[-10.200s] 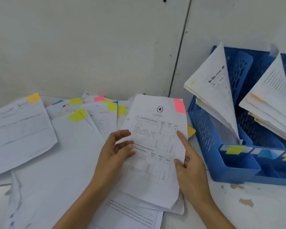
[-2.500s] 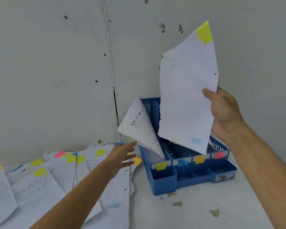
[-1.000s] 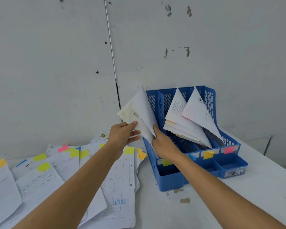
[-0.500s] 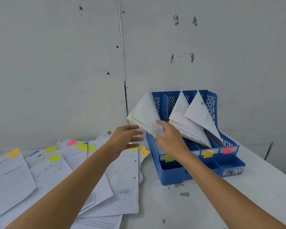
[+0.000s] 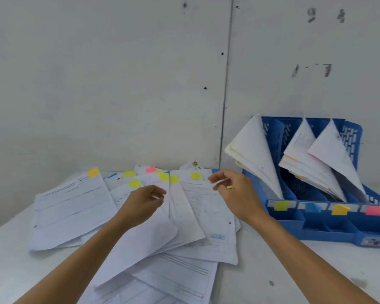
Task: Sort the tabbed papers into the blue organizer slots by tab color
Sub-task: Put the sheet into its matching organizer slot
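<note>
Both hands over the tabbed papers (image 5: pixel 195 216) spread on the tabletop (image 5: pixel 272 264).
The left hand (image 5: pixel 144 201) and right hand (image 5: pixel 237 195) hover with fingers loosely curled, gripping nothing (contact with the sheets is unclear). The blue organizer (image 5: pixel 329 231) stands just right of the pile, sorted sheets leaning in it.

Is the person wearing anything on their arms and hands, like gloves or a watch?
No. The left arm and right arm are bare all the way to the picture's edge, so no sleeves show. The left hand and right hand have no gloves, and I see no watch, bracelet or ring. The fingertips are too blurry to tell more.
</note>
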